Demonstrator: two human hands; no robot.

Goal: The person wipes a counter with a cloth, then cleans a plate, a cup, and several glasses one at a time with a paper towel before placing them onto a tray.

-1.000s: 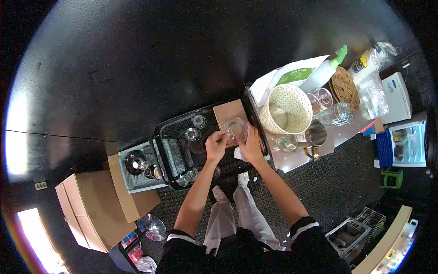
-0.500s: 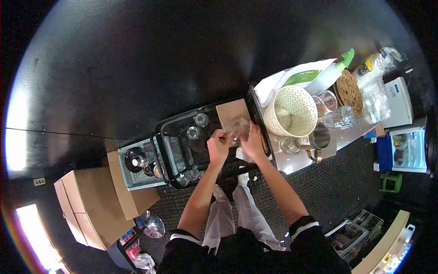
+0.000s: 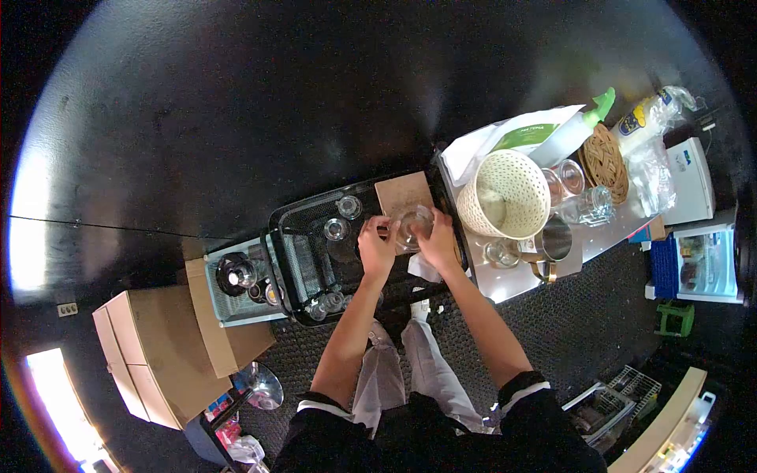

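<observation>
Between my two hands is a clear, round glass vessel (image 3: 412, 227); its exact kind is hard to make out. My left hand (image 3: 377, 243) grips its left side with curled fingers. From the right, my right hand (image 3: 438, 240) holds it, fingers bent around the rim. The vessel is over the black mesh tray (image 3: 315, 206), in front of a brown cardboard piece (image 3: 402, 193). Two small glass pieces, one upper (image 3: 348, 207) and one lower (image 3: 337, 229), stand in the tray left of my left hand. White paper (image 3: 424, 270) lies beneath my right wrist.
On the table at right are a cream perforated basket (image 3: 505, 193), a metal pitcher (image 3: 554, 239), glass jars (image 3: 569, 177) and a spray bottle (image 3: 568, 135). A light-blue crate (image 3: 223, 296) and cardboard boxes (image 3: 162, 355) are at left. A dark wall rises behind.
The glass vessel shows more clearly, turned with its round outline toward me. My left fingers have shifted slightly along its side, and my right fingers now reach over its edge.
</observation>
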